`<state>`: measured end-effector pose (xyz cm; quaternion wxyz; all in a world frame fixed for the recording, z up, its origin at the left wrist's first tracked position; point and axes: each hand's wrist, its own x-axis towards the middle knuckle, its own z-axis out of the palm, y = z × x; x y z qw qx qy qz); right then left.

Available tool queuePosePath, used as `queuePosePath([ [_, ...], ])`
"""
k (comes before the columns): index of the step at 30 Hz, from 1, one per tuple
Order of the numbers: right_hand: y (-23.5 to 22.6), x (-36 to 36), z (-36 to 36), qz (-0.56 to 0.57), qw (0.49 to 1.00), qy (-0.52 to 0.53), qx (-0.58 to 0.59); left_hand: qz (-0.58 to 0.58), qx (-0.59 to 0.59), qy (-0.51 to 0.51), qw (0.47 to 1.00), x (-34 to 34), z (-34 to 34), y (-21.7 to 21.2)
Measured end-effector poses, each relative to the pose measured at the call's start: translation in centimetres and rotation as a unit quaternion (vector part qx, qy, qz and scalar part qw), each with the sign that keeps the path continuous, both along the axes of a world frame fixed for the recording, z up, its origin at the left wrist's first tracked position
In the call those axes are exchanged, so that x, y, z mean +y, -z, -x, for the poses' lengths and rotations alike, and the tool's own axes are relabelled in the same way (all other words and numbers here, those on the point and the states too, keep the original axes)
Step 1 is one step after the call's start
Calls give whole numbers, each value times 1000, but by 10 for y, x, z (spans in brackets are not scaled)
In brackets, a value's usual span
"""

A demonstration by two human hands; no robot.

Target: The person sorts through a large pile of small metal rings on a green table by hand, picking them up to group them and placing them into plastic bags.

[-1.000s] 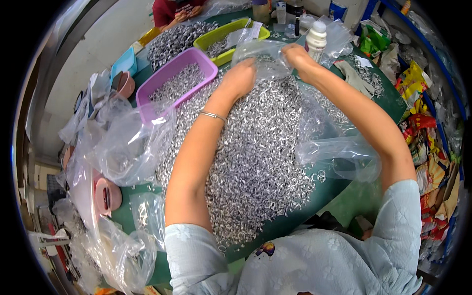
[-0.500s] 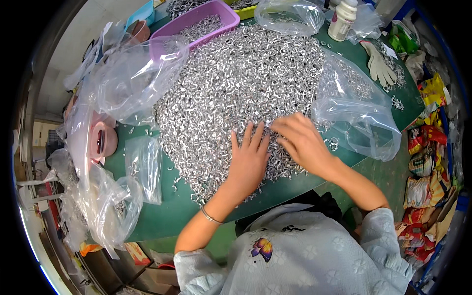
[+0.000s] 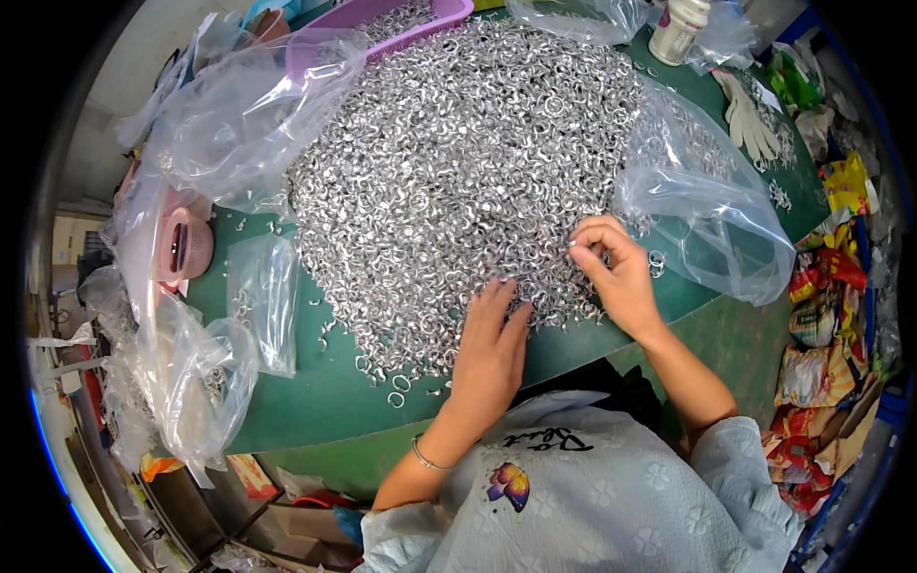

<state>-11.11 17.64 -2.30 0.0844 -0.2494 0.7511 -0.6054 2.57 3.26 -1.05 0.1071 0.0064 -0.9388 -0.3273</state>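
Observation:
A wide heap of small silvery curved metal pieces [image 3: 458, 162], many of them ring-like, covers the middle of the green table [image 3: 315, 406]. My left hand [image 3: 492, 334] rests its fingers on the near edge of the heap, stretched out and slightly apart. Over the heap's right edge, my right hand [image 3: 619, 277] has thumb and fingertips drawn together in a pinch. A tiny pale spot shows at those fingertips, too small to make out. A couple of loose metal rings [image 3: 656, 263] lie just right of that hand.
Clear plastic bags [image 3: 712, 229] lie right of the heap, with more bags [image 3: 253, 115] at the left. A purple basket [image 3: 420, 40] holds metal pieces at the back. A white bottle [image 3: 678, 33] and a pale glove [image 3: 748, 119] lie far right; a pink container [image 3: 191, 244] stands left.
My hands have moved apart: the left has drawn back toward me, and the right has gone rightward, its fingers closing into a pinch. The whole view has shifted slightly.

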Motion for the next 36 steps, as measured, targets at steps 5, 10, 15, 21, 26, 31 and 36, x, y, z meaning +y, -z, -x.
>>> queuePosePath([
  [5,-8,6,-3,234,865,-44,-442,-41,16,-89,995,3,7,-2],
  [10,-9,9,-3,212,857,-61,-465,-55,34,-107,992,2,18,3],
  [15,-10,8,-7,-129,991,21,-20,95,-2,-52,994,2,40,7],
  [21,-12,-8,-2,-207,939,-33,272,141,-15,-22,990,3,35,14],
  [26,-4,-5,-1,-290,898,-68,323,139,-15,3,990,-4,22,15],
  [31,2,16,6,-300,886,16,354,114,-44,-17,992,-9,5,10],
  [36,-3,14,3,-268,905,80,322,122,-61,-75,988,-15,-13,10],
])
